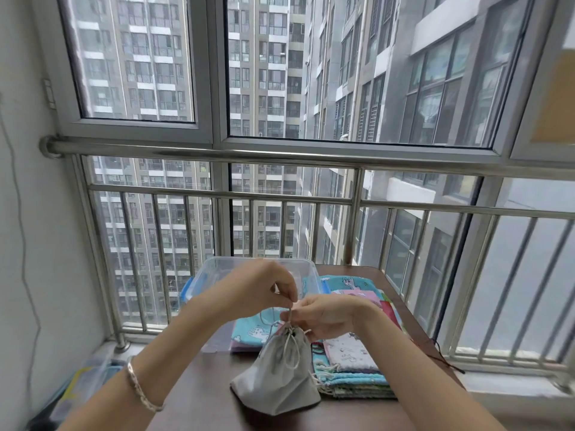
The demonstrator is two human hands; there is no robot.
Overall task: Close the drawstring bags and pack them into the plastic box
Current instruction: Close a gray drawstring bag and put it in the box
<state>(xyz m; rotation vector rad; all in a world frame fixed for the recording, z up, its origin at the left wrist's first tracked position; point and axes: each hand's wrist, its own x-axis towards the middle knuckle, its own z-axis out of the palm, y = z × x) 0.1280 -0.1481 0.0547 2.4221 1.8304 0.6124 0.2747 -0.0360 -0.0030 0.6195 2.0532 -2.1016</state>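
Grey drawstring bag [278, 377]: L hand [258, 290] pinches cord [289, 310] high, R hand [326, 315] pinches by mouth. Risk: cord slips, mouth reopens. Box [214, 270] at 12 o'clock.

On the counter [199, 409], the box [217, 262] sits at the far left. A bag [277, 377] stands at the near middle. A stack of bags [351, 377] lies just right of it, a second pile [249, 329] lies behind it in front of the box, and loose bags [351, 286] lie right of the box.
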